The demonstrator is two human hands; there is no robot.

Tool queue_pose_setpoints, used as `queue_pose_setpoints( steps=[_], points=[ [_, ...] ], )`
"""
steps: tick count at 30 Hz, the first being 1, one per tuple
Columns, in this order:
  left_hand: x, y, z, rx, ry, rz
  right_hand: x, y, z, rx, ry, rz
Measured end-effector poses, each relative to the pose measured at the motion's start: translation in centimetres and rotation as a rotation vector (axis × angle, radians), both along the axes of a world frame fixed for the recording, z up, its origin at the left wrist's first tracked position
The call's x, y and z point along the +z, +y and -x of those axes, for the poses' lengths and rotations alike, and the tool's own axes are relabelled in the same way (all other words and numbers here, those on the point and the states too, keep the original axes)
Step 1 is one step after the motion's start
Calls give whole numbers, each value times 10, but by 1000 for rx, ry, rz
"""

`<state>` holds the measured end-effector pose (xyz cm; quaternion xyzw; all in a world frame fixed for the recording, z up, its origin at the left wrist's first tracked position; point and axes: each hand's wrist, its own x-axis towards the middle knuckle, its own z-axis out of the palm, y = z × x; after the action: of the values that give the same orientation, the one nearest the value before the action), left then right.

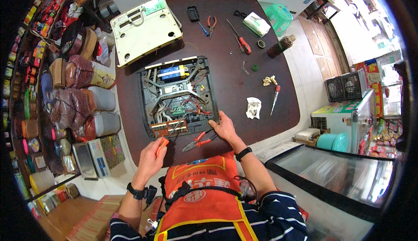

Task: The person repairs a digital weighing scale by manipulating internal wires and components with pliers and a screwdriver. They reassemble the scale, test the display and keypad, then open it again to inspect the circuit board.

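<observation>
The left hand (150,160) is gripping an orange-handled screwdriver (162,146), its fingers closing around the handle while the shaft is pointing up and to the right over the brown display board (169,128); I cannot tell whether the tip is touching anything. The right hand (224,127) is resting at the near right corner of the opened black housing (213,93), fingers partly bending there, though I cannot tell whether they are clasping it. The housing is lying on the dark table (228,84), in front of the person and slightly to the left, and is showing a blue block (171,73), a metal frame (164,91), wires and a small green circuit board (177,110). Red-handled pliers (191,145) are lying at the near edge, between the two hands. Beyond the housing, a cream cover (150,29) is sitting toward the far left, while a second pair of pliers (212,25), a red screwdriver (244,45) and a white tissue pack (257,24) are lying farther right.
</observation>
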<state>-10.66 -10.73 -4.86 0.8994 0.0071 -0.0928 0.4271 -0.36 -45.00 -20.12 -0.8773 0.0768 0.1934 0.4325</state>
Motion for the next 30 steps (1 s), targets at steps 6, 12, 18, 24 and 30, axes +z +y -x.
queue_pose_setpoints(
  steps=[6,12,18,24,30],
  points=[
    [26,-30,-56,-177,-31,-128,8,6,-4,-10,-91,4],
    [26,-63,-106,-352,-129,-358,9,16,-6,-62,-116,60],
    [16,-76,-134,-463,-132,-443,7,16,-4,-63,-71,64],
    [16,-81,-148,-520,-82,-462,2,15,-2,-78,-96,71],
    [29,-74,-166,-522,-14,-436,0,12,-4,-48,-67,83]
  ],
)
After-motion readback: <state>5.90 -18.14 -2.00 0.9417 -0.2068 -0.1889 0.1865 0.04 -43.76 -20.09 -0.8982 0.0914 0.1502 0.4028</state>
